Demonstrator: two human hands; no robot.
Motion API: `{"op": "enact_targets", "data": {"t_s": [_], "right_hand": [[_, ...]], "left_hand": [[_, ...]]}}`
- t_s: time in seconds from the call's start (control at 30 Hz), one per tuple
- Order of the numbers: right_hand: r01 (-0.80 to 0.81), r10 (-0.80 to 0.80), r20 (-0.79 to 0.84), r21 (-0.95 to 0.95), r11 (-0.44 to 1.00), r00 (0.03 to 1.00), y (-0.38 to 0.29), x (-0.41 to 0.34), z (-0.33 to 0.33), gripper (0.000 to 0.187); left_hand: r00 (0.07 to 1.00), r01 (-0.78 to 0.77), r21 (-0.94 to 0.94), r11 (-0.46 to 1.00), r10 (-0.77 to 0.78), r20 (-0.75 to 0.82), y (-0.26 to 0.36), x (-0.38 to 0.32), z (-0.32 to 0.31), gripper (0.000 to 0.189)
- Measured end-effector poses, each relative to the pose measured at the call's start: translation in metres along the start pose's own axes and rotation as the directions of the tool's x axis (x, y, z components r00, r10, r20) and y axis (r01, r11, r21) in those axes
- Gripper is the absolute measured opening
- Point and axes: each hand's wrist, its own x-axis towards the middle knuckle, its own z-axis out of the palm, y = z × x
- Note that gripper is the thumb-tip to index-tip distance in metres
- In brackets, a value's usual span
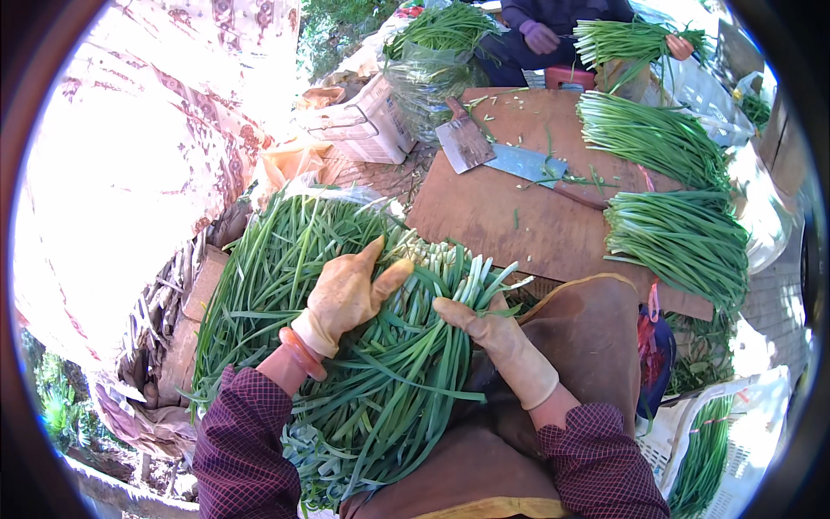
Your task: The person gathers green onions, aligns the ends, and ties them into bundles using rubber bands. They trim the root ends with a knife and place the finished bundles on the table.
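Note:
Before me lies a large heap of green garlic chives [285, 253], their pale stem ends gathered at the top right of the pile. My left hand [347, 292], in a tan rubber glove, rests over the heap with thumb and forefinger spread. Nothing shows between those two fingers; the others are partly hidden. A loose bunch of chives [421, 350] is in my right hand [496, 337], gloved alike, with the thumb across the stems. Its white ends point up and right, and its leaves droop over my brown apron [577, 350].
A wooden board [480, 214] bears a cleaver [465, 144], a long knife [528, 165] and two chive bundles [655, 139] [681, 240]. Beyond it, a seated co-worker's hand [679, 47] holds another bundle. White plastic crates stand at the back [363, 126] and lower right [758, 422].

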Motion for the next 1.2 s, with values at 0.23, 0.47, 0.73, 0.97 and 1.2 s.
{"op": "enact_targets", "data": {"t_s": [0.23,0.47,0.73,0.97,1.2], "right_hand": [[-0.112,0.111,0.045,0.029,0.993,0.993,-0.025,-0.014,-0.003,0.081],[-0.076,0.077,0.152,-0.013,0.997,0.985,-0.073,-0.027,0.018,0.1],[0.039,-0.014,0.288,-0.078,0.996,0.957,-0.091,-0.028,0.039,0.108],[-0.041,0.076,0.213,-0.164,0.986,0.974,-0.103,-0.035,0.045,0.105],[-0.031,0.106,0.301,-0.242,0.97,0.948,-0.116,-0.029,0.05,0.091]], "left_hand": [[0.995,0.056,-0.578,0.814,0.004,0.103,0.024,-0.012,-0.001,0.112],[0.996,-0.09,-0.463,0.882,0.081,-0.038,0.07,-0.053,0.001,0.146],[0.977,-0.206,-0.514,0.833,0.201,-0.068,0.058,-0.054,0.003,0.141],[0.991,-0.086,-0.668,0.739,0.134,0.021,0.06,-0.061,-0.01,0.128],[0.981,-0.053,-0.57,0.82,0.151,0.126,0.066,-0.069,-0.007,0.13]]}}
